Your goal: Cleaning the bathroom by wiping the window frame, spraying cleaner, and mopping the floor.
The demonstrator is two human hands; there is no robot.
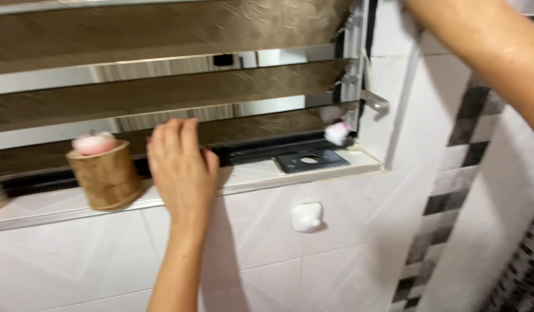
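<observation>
My left hand (pixel 183 173) reaches up from the bottom middle, its back towards me. The fingers are stretched out side by side, with the tips against the lowest brown glass slat (pixel 261 130) of a louvre window. It holds nothing that I can see. Just left of it, a wooden cup (pixel 105 176) with a pink object (pixel 93 143) on top stands on the white sill (pixel 249 176). My right forearm (pixel 486 52) rises across the top right corner, and its hand is out of frame above.
A dark metal plate with a hole (pixel 311 160) lies on the sill at the right. A small white and pink thing (pixel 338 132) sits at the slat's right end. A white hook (pixel 306 216) is stuck on the tiled wall below. A grey mosaic strip (pixel 451 173) runs down the right wall.
</observation>
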